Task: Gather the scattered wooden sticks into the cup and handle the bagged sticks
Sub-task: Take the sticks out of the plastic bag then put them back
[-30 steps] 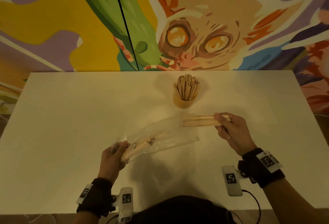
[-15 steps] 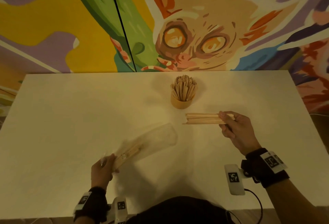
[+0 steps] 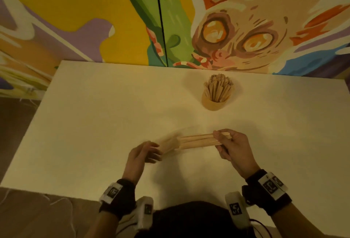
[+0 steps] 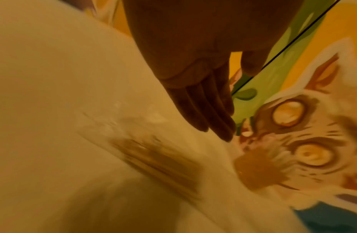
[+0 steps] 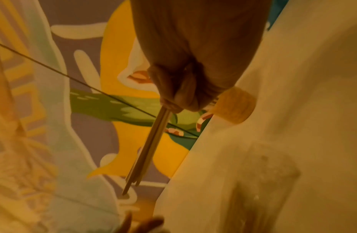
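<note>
Right hand [image 3: 232, 146] pinches stiff, light sticks [image 3: 198, 140] at their 3 o'clock end; left hand [image 3: 141, 155], fingers straight, nears the 9 o'clock end.

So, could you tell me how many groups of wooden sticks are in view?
3: one standing in the cup, one held by the right hand, one blurred in the bag by the left hand.
</note>
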